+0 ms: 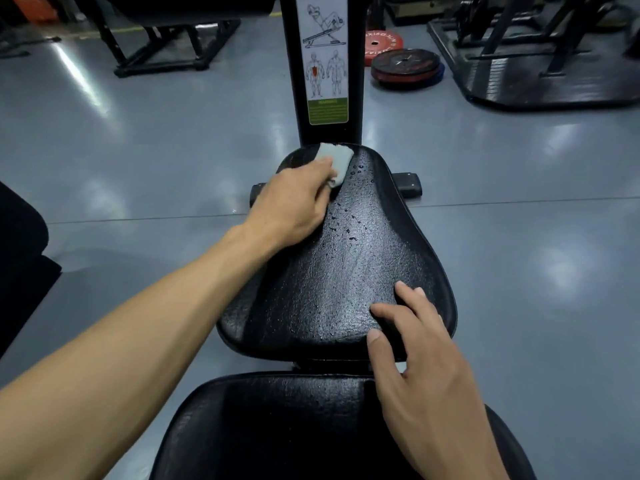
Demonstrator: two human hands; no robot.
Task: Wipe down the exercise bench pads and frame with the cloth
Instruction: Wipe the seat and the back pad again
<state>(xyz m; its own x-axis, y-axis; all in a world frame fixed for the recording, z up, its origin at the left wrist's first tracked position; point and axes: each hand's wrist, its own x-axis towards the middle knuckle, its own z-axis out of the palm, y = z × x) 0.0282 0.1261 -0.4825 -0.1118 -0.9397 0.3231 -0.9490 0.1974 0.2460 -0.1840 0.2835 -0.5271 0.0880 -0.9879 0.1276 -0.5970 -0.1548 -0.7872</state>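
A grey cloth [337, 161] is gripped by the left hand [291, 206] at the far edge of the wet seat pad [346, 271]. The right hand [426, 375] is laid flat, fingers spread, on the near right corner.

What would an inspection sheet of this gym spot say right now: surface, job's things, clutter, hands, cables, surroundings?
Surface: black seat pad, beaded with droplets.
Job's things: grey cloth at the pad's far left corner; second pad nearest the camera.
Clutter: nothing seen on the pads.
Hands: left hand holds the cloth; right hand rests spread on the near edge.
Cables: nothing seen.
Surroundings: frame post with exercise chart, stacked weight plates, grey glossy floor.
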